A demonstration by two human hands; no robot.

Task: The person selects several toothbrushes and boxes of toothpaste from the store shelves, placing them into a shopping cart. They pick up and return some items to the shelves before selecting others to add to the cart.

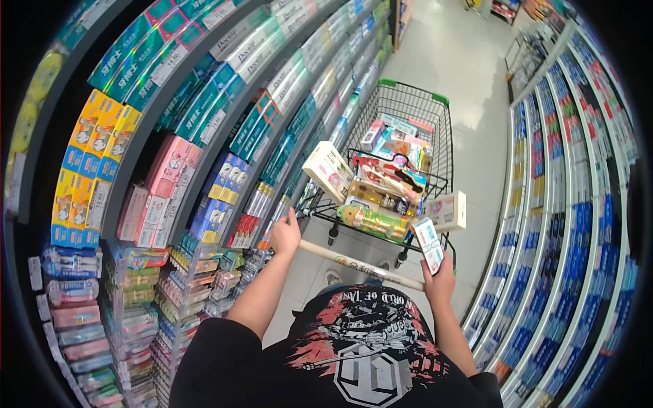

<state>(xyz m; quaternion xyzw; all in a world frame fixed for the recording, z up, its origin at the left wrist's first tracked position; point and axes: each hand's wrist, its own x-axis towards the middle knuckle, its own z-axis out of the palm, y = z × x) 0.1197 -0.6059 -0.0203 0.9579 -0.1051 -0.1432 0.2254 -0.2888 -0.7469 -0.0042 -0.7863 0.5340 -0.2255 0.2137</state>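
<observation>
My left hand (286, 234) is closed at the left end of the shopping cart's pale handle (360, 264), thumb side up. At the handle's right end, my right hand (439, 277) grips a small white box (428, 245) with red and teal print. Ahead stands the wire shopping cart (443, 126) with green corners. Inside are a bottle of golden liquid (381, 197), a green and yellow package (374, 221), a red item (388, 170) and several boxes. Two cream cartons, left (330, 170) and right (449, 211), sit at the cart's near corners.
Close on the left, shelves hold toothpaste boxes (136, 68), yellow boxes (85, 163) and pink boxes (163, 187). Below them hang small packs (75, 316). More stocked shelves (564, 204) line the right side. A tiled aisle floor (435, 41) runs ahead between them.
</observation>
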